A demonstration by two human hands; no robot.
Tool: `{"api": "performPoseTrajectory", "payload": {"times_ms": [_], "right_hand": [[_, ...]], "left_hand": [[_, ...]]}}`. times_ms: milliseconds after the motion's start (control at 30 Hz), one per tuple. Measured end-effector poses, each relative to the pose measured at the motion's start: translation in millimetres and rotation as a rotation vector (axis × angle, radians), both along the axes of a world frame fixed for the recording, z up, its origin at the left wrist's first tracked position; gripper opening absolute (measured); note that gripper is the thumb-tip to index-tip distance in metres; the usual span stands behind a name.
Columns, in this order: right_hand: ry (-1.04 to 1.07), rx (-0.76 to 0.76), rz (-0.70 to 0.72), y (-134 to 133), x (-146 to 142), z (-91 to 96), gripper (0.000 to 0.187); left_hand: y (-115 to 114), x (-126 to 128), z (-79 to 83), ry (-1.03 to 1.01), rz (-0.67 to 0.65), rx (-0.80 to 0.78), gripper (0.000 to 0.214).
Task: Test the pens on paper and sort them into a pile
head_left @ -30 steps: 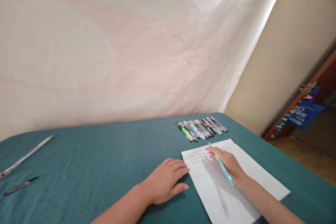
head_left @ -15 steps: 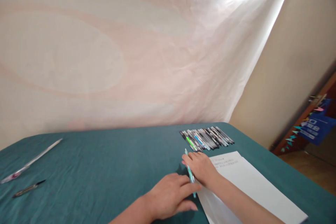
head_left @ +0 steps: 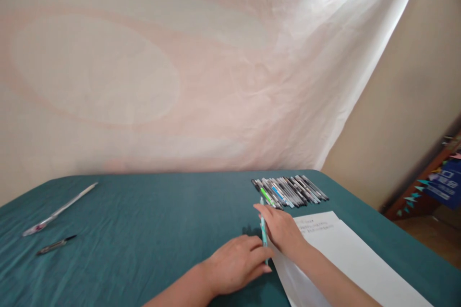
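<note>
A slim turquoise pen point(head_left: 264, 231) is held nearly upright between my two hands, a little left of the paper. My left hand point(head_left: 237, 264) has its thumb and fingers closed round the pen's lower end. At the upper part of the pen, the fingers of my right hand point(head_left: 283, 228) grip it from the right; its fingertips are partly hidden. Beneath my right forearm lies white paper point(head_left: 353, 254) with several lines of handwriting near its top edge. Just beyond my right hand, a row of pens point(head_left: 290, 191), mostly black and clear, lies side by side.
On the left of the green-covered table point(head_left: 154, 220) lie a long clear pen-like stick point(head_left: 61, 213) with a pinkish end and a short dark pen point(head_left: 55, 245). A pale cloth point(head_left: 201, 86) hangs behind the table. Blue signs point(head_left: 444, 184) show at the far right.
My left thumb and fingers have drawn closer together round the pen's lower end. The pen stands more upright. The whole view has shifted slightly, with things appearing further right.
</note>
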State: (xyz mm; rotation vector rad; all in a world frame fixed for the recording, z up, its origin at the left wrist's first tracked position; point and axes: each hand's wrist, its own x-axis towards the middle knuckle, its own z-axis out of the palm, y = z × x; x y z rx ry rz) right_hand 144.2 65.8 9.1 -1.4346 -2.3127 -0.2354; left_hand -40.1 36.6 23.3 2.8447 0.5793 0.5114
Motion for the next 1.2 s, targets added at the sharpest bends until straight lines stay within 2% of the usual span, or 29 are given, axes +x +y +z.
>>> {"api": "performPoseTrajectory", "payload": {"times_ms": [67, 133, 200, 300, 367, 467, 567, 633, 767, 867, 1033, 1200], "right_hand": [[0.181, -0.087, 0.034, -1, 2, 3.1, 0.044], [0.364, -0.172, 0.078, -3, 1, 6.6, 0.047], [0.538, -0.254, 0.111, -6, -3, 8.8, 0.040], [0.769, -0.347, 0.115, -9, -11, 8.2, 0.020], [0.858, -0.392, 0.109, -7, -15, 6.6, 0.012], [0.890, -0.403, 0.079, 3, -12, 6.4, 0.013], [0.865, -0.306, 0.012, 22, 2, 10.3, 0.020], [0.801, -0.230, -0.046, 39, 14, 13.7, 0.027], [0.432, -0.156, -0.145, 71, 27, 16.2, 0.030], [0.239, -0.165, -0.170, 90, 23, 12.0, 0.028], [0.133, -0.177, -0.186, 111, 9, -0.1, 0.025], [0.041, -0.159, -0.240, 118, 5, -10.9, 0.021]], "left_hand": [[1, -1, 1.1, -0.005, 0.008, -0.018, 0.030], [2, -2, 2.3, -0.011, 0.024, -0.035, 0.030], [2, -2, 2.7, -0.014, 0.041, -0.043, 0.029], [2, -1, 1.7, 0.000, 0.044, -0.032, 0.029], [2, -1, 0.6, 0.021, 0.035, -0.020, 0.033], [3, -2, -1.1, 0.033, 0.035, -0.039, 0.044], [3, -3, -2.6, 0.005, 0.053, -0.093, 0.052], [3, -3, -3.0, -0.004, 0.055, -0.105, 0.046], [3, -1, -2.1, 0.010, 0.036, -0.086, 0.029], [3, -1, -1.0, 0.010, 0.044, -0.083, 0.028], [3, -1, -0.2, 0.012, 0.055, -0.096, 0.028], [4, -1, -1.3, 0.007, 0.053, -0.109, 0.025]]}}
